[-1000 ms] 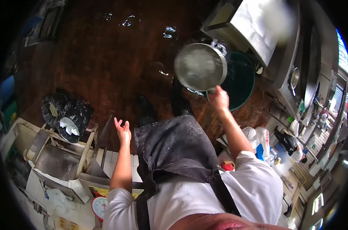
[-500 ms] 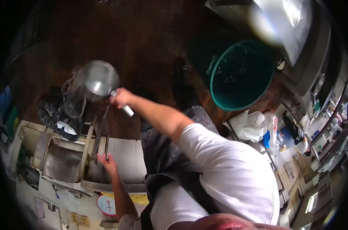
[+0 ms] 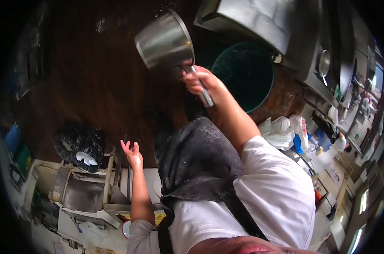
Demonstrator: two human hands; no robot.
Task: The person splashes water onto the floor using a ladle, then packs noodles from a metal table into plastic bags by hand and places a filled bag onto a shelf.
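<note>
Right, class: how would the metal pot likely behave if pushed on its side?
The metal pot is probably stiff, given its even round rim. Its round wall may let it roll, but the long handle would likely stop a full turn.

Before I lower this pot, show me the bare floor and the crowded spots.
Bare-looking: the wide brown floor between pot and black bags; a narrower strip between green tub and white bags. Crowded: past the white bags, where things pack close.

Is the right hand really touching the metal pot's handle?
Touching. The head view shows the right hand with its fingers curled around the handle, whose end sticks out beyond the grip.
</note>
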